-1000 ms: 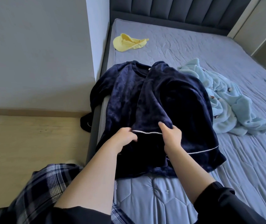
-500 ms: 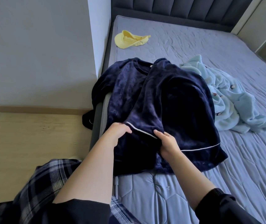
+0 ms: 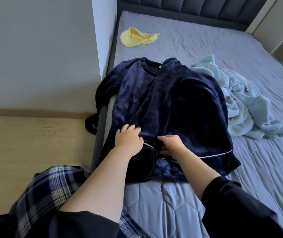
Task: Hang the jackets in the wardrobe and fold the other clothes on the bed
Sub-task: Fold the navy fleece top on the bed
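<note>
Folding the navy velvet top (image 3: 171,103): left hand (image 3: 128,140) lies spread on it, right hand (image 3: 170,145) pinches its white-piped cuff (image 3: 150,146). Next, flatten that sleeve across the top.

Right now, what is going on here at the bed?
A person is folding a dark blue top spread on the bed. The left hand lies flat on the cloth; the right hand seems to grip a fold beside the white trim. A light blue garment lies crumpled next to it, a yellow cap further up.
</note>
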A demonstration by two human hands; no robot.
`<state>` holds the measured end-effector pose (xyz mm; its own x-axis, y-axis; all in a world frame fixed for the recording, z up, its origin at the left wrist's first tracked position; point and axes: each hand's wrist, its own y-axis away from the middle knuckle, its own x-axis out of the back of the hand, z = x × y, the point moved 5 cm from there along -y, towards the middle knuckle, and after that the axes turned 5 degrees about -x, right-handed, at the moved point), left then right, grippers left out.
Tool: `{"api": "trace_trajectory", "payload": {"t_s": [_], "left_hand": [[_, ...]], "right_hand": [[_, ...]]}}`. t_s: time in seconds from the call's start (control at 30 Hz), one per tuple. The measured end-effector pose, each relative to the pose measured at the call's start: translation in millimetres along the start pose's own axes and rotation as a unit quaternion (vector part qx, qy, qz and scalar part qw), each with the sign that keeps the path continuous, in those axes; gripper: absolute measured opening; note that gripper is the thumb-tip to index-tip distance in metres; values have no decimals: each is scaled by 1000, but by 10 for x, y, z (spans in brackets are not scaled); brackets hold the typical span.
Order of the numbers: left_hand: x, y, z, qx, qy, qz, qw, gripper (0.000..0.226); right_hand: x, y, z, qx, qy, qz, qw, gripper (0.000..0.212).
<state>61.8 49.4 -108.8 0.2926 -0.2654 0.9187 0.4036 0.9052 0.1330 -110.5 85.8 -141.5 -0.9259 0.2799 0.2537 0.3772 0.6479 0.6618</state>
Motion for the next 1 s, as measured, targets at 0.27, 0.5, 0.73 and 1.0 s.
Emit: {"api": "trace_trajectory", "payload": {"t_s": [0.27,0.5,0.73,1.0], "left_hand": [[-235,9,-74,40,-89,-30,995,57],[-248,-283,223,-52,-49,27,997,59],[-369,-626,236,-64,-36,7,997,62],[-492,-814,366,-119,-86,-20,989,64]], "right_hand": [[290,-256,-392,174,228,141,948,22],[382,-572,-1198,245,60,96,963,44],[568,-966,-1960,199,-22,65,978,58],[1125,-968,-2222,141,376,325,856,74]]}}
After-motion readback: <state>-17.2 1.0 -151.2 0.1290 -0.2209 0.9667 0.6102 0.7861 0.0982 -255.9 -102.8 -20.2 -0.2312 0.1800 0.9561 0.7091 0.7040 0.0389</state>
